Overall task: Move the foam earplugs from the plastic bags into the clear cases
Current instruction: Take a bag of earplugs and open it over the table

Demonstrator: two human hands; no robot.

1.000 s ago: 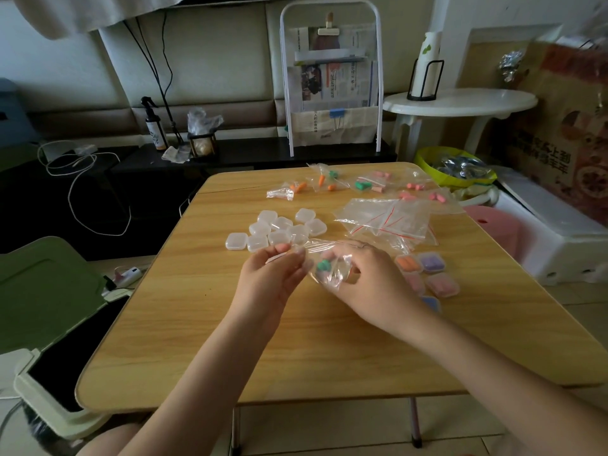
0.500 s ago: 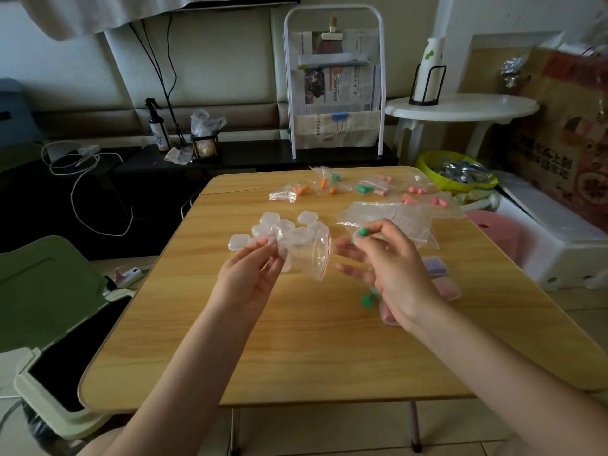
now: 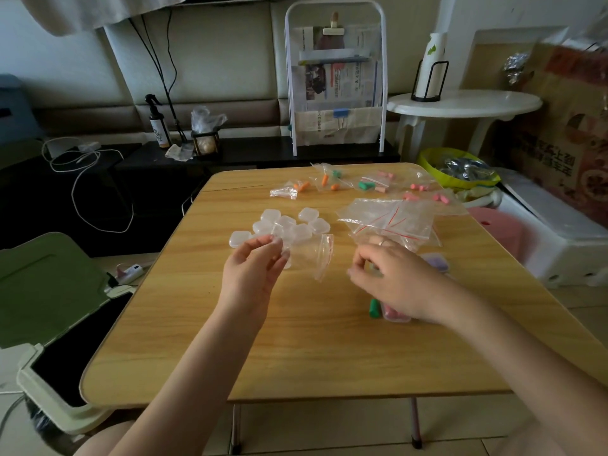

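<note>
My left hand (image 3: pixel 253 271) pinches an empty clear plastic bag (image 3: pixel 316 255) above the wooden table (image 3: pixel 296 350). My right hand (image 3: pixel 394 278) hovers to its right, fingers curled round a small green earplug that is mostly hidden. A second green earplug (image 3: pixel 374 307) lies on the table under that wrist, beside a case with pink earplugs (image 3: pixel 396 316). A purple-filled case (image 3: pixel 436 262) peeks out behind the hand. Several empty clear cases (image 3: pixel 286 225) cluster beyond my left hand. Bags with orange, green and pink earplugs (image 3: pixel 332 179) lie along the far edge.
A pile of empty zip bags (image 3: pixel 391 222) lies right of the cases. A green bin with its lid open (image 3: pixel 49 291) stands left of the table. At the right are a pink stool (image 3: pixel 496 228), a yellow bowl (image 3: pixel 454 169) and a white round table (image 3: pixel 460 103).
My right hand pulled the green earplugs out of the bag; one dropped onto the table. The hand has since lowered and curled. My left hand keeps the emptied bag raised.
</note>
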